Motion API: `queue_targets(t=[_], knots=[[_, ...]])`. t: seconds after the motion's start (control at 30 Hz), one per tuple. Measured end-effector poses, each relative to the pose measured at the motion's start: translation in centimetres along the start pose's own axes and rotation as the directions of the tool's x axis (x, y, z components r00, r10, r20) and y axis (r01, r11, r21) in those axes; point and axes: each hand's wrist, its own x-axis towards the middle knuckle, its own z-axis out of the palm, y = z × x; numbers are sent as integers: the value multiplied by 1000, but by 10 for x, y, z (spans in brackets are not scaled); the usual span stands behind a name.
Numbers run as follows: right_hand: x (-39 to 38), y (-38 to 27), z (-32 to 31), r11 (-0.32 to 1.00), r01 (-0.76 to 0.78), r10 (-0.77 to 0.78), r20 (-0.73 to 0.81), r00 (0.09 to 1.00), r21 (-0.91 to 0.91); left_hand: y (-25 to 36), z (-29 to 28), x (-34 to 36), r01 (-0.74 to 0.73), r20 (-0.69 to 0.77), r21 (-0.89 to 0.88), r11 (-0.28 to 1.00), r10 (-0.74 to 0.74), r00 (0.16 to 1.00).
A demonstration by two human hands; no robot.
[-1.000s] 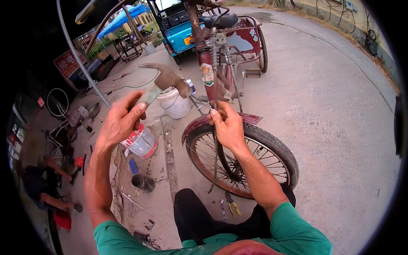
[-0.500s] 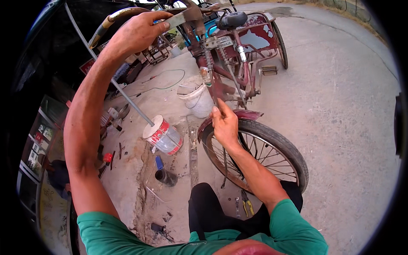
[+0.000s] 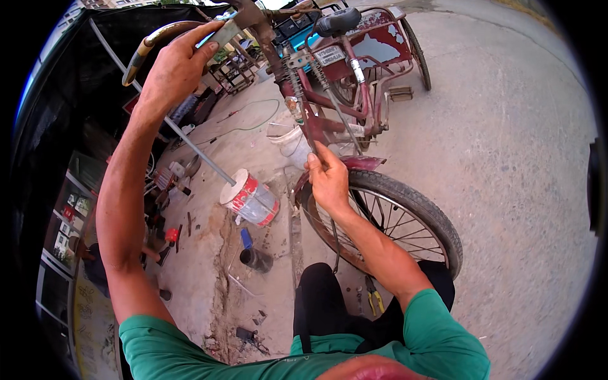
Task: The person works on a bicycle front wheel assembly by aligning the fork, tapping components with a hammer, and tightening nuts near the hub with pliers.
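At the upper left, my raised left hand (image 3: 174,71) is closed on a flat grey metal bar (image 3: 218,34), which reaches toward the rusty top of a maroon cargo tricycle's front end (image 3: 254,24). Lower down, my right hand (image 3: 329,182) has its fingers wrapped round the lower end of the tricycle's front fork (image 3: 310,126); the fingers hide the tip. Coil springs (image 3: 292,79) run along the fork's upper part. Below my right hand, a spoked wheel (image 3: 451,235) with a black tyre stands by my knee, its maroon mudguard (image 3: 362,163) above it.
A pole stands in a red-and-white bucket (image 3: 256,201) left of the wheel. Behind it is a white pail (image 3: 297,147). A black cup-like container (image 3: 256,259) and yellow-handled pliers (image 3: 375,297) lie on the concrete. A curved handlebar (image 3: 142,54) juts out near my left wrist.
The view has shifted, and my left hand with the metal bar sits further left and slightly lower. The right hand keeps its hold at the fork's lower end.
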Motion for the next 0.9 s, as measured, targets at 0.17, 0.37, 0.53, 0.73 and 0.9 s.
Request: queue_targets(t=[0.17,0.37,0.53,0.73,0.9], knots=[[-4,-7,3,1000,-27,27,7,1000,16,11,5,-8,53,-142,-216,975,-85,986],[-3,-5,6,1000,-6,5,12,1000,19,-15,8,-7,-203,-90,97,974,212,973],[-5,-6,5,1000,5,-5,-18,1000,7,9,-4,-6,-40,-262,-132,990,4,965],[-7,-6,8,999,-33,33,-8,999,12,-26,19,-18,-56,-42,19,998,57,998],[-2,-10,0,994,-84,81,39,996,70,-23,19,-52,91,-83,-235,968,-113,990]])
